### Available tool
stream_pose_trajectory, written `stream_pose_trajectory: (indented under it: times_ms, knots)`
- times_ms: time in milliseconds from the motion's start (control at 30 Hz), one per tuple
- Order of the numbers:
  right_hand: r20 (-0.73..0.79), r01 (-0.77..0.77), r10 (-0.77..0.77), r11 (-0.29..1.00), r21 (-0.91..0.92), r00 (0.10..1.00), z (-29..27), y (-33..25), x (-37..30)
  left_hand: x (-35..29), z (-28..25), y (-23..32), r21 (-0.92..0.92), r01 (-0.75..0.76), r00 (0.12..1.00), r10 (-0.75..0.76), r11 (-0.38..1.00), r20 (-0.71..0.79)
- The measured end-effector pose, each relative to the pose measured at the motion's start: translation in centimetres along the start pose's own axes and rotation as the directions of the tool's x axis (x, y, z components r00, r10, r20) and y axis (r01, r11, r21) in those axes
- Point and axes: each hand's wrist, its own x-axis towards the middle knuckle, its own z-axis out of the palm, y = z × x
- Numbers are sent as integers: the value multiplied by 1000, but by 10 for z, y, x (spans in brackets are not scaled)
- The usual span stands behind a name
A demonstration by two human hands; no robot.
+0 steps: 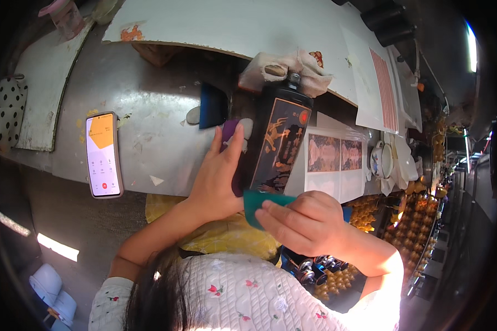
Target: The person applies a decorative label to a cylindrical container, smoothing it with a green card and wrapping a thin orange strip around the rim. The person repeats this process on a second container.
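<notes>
Dark hair and a white flowered top point(243, 292) are filling the bottom of the head view, and just above them the right hand point(309, 223) is pinching a green squeegee card point(255, 205) against the lower end of a tall black bottle point(279, 144). That bottle is lying on the grey metal worktable point(154, 116), neck pointing away, with a gold-and-orange decal on its face. Opposite, the left hand point(218, 174) is pressing flat along the bottle's left side, fingers extended, steadying it. Being round, the bottle could be rolling if that hand eases off, and a hard scrape might be wrinkling the decal. A phone point(103, 154) is glowing at left, a blue scraper point(211, 106) and crumpled cloth point(284, 69) lying beyond, printed sheets point(337, 154) at right; bright daylight is striking the cluttered workshop.
</notes>
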Motion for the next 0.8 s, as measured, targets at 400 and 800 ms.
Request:
stream_pose_trajectory:
  times_ms: [400, 800]
  knots:
    - [127, 80, -73, 996, -50, 989, -13, 2, 24, 1, 6, 1, 21, -30, 997, 32, 999, -72]
    - [-11, -100, 100, 989, -104, 995, -18, 12, 32, 2, 1, 4, 70, -89, 988, 97, 994, -121]
